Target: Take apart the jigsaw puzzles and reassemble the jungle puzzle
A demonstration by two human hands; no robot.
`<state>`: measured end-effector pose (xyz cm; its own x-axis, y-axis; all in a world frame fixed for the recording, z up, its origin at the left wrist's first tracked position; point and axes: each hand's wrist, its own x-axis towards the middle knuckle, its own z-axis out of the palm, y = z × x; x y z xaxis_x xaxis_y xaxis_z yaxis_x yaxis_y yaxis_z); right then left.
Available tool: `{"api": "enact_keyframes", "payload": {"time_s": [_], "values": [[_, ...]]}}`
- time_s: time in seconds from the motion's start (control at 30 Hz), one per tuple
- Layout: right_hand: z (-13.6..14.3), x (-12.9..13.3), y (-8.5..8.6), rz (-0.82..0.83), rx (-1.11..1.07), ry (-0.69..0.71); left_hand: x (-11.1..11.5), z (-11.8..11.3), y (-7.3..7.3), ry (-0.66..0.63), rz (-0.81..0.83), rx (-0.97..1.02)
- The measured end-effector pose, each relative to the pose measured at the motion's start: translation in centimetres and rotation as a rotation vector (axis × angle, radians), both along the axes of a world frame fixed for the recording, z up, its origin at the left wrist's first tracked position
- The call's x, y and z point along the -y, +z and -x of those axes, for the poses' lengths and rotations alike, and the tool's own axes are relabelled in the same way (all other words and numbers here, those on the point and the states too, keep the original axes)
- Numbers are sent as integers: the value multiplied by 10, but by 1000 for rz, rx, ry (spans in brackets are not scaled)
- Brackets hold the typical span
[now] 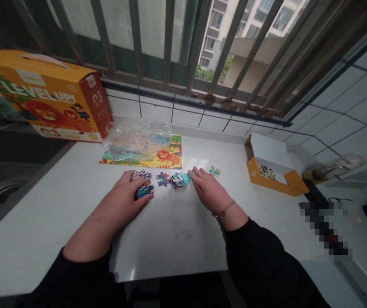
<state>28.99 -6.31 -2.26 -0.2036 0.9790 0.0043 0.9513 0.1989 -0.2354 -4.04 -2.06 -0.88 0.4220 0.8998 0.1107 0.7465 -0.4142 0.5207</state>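
Observation:
My left hand (132, 192) curves round a heap of dark and purple puzzle pieces (145, 191) on the white counter (177, 239), its fingers and thumb gripping the heap's left and near sides. My right hand (204, 184) lies palm down, its fingertips on a teal piece at the right edge of a small pile of teal pieces (179, 180). Between the hands, beside that pile, a single dark blue piece (162, 179) lies flat. Past my right fingers is a lone yellow and teal piece (214, 171).
A picture sheet (170, 157) with lions lies behind the pieces, partly under a clear plastic bag (128, 134). The large orange box (64, 102) stands back left. An open orange-and-white box (267, 184) holding pieces is at the right, below a barred window.

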Motion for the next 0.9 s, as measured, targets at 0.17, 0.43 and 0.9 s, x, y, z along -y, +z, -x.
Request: {"api": "enact_keyframes", "payload": {"time_s": [0.17,0.43,0.9], "values": [[-9,1,-2,25,73,-190,1,-1,2,16,3,15],[-3,8,2,41,91,-450,1,0,2,5,17,3],[3,11,8,48,55,-171,1,-1,1,-1,6,1]]}}
